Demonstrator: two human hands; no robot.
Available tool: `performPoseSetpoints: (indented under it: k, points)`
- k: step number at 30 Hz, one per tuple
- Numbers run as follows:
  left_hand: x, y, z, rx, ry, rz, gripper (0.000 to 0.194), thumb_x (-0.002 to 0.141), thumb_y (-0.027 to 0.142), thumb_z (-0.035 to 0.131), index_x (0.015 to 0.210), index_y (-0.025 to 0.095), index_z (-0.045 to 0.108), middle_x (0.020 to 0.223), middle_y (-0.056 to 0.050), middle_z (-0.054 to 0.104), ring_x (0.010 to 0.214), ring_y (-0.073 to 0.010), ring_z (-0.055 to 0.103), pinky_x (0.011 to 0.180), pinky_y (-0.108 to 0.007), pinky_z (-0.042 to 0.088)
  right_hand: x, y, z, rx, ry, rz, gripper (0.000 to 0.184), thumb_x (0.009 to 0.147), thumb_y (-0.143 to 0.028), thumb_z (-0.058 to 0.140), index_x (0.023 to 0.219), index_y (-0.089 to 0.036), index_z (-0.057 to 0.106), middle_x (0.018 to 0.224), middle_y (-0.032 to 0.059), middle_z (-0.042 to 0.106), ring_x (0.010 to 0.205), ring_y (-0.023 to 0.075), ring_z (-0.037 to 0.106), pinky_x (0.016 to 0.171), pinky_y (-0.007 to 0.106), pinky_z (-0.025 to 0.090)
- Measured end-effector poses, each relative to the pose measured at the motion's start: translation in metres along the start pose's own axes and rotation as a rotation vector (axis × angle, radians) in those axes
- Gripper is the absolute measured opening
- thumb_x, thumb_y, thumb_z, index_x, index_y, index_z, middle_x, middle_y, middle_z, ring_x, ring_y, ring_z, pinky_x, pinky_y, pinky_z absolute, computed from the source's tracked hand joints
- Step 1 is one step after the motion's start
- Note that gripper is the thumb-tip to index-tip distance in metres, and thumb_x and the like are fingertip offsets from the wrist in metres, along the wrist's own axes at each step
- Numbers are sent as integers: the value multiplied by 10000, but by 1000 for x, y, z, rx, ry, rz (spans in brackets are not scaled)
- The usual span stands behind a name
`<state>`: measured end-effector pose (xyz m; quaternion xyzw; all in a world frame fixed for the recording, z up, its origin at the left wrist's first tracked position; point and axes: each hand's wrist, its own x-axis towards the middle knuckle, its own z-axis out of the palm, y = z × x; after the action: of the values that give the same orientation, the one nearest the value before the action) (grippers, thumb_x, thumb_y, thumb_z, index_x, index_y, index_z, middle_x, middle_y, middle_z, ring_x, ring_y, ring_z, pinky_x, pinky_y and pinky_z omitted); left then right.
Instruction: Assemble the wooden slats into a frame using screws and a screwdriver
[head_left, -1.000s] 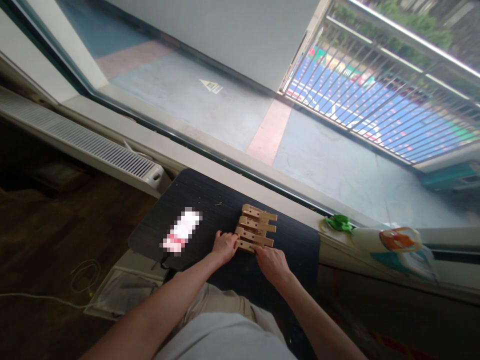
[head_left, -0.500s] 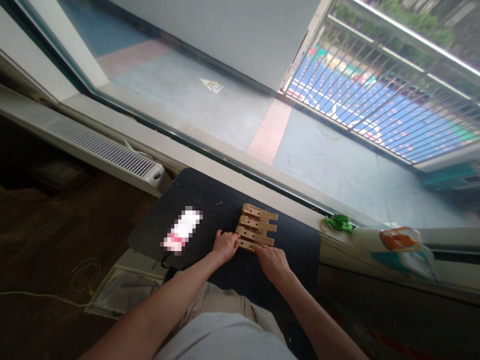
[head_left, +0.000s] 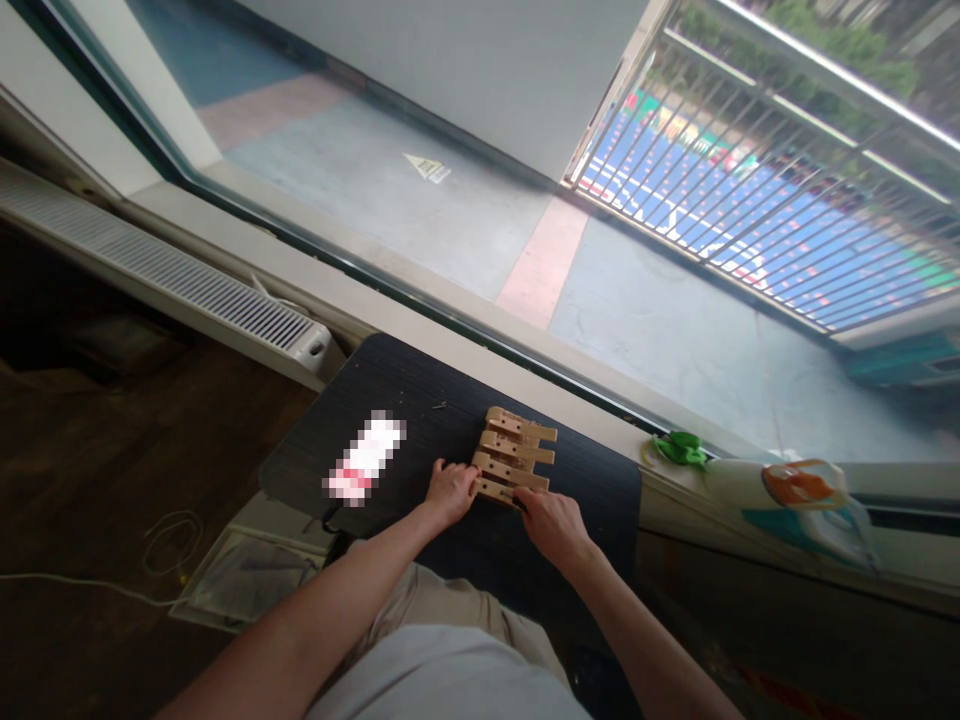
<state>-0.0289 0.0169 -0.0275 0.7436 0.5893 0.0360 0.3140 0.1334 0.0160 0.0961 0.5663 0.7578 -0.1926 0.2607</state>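
Wooden piece [head_left: 514, 472] with several slats is lying on dark table [head_left: 431, 378], right of table's middle; left hand [head_left: 451, 492] is holding nearest slat [head_left: 496, 490] by its left end, right hand [head_left: 556, 520] is bunching fingers at its right end, cannot tell if gripping or just pressing; best probably: left bracing firmly against table, right applying even pressure, other slats staying undisturbed
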Motion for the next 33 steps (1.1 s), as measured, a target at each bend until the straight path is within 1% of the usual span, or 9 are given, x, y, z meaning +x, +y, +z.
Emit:
performPoseSetpoints:
  k: [4, 9, 15, 18, 20, 23, 29, 33]
  points:
    - [0, -1, 1, 1, 10, 7, 266, 841, 206, 398, 1025, 231, 589, 955, -49, 657, 933, -210, 567, 937, -442, 261, 0, 0, -6, -28, 0, -18, 266, 864, -169, 367, 965, -254, 597, 938, 24, 658, 866, 172, 619, 663, 256, 407]
    - [0, -1, 2, -1, 4, 6, 269, 839, 192, 402, 1031, 231, 586, 954, -51, 655, 934, -209, 568, 939, -440, 253, 3, -2, -5, -20, -20, 6, 274, 884, -199, 358, 1003, -251, 599, 970, 41, 660, 890, 174, 614, 702, 269, 418]
    - [0, -1, 3, -3, 25, 16, 264, 842, 206, 397, 1014, 226, 595, 933, -55, 659, 911, -211, 578, 926, -446, 268, 4, -6, -3, -35, -13, 24, 236, 880, -233, 377, 906, -199, 609, 904, 61, 674, 856, 192, 627, 689, 278, 429]
    - [0, -2, 2, -3, 21, 19, 267, 838, 204, 399, 1019, 225, 594, 939, -55, 659, 916, -213, 577, 926, -449, 269, 2, -6, -6, -50, -5, 2, 205, 854, -199, 407, 941, -203, 594, 902, 57, 674, 856, 199, 628, 680, 279, 430]
    - [0, -2, 2, -4, 20, 19, 271, 842, 207, 392, 1025, 226, 592, 944, -54, 658, 923, -212, 574, 929, -450, 266, 0, -6, -7, -60, -6, -20, 231, 839, -160, 408, 978, -222, 582, 907, 45, 671, 853, 197, 629, 669, 274, 428]
    - [0, -1, 2, -5, 15, 10, 272, 846, 213, 388, 1028, 229, 589, 945, -51, 658, 924, -210, 572, 934, -446, 262, -1, -5, -8, -67, -21, -38, 285, 852, -133, 372, 1012, -249, 578, 911, 39, 669, 842, 184, 631, 660, 265, 424]
    - [0, -1, 2, -8, 18, 11, 273, 850, 213, 384, 1031, 237, 587, 951, -49, 658, 926, -210, 570, 935, -444, 255, 3, -5, -3, -37, -9, -25, 245, 883, -205, 372, 958, -232, 603, 904, 44, 674, 854, 185, 628, 672, 267, 428]
    - [0, -1, 2, -8, 10, 9, 270, 857, 222, 381, 1031, 235, 586, 952, -55, 656, 924, -212, 570, 934, -447, 252, 5, -5, -1, -9, -22, 16, 231, 883, -251, 387, 924, -209, 610, 926, 63, 670, 880, 184, 620, 707, 276, 426]
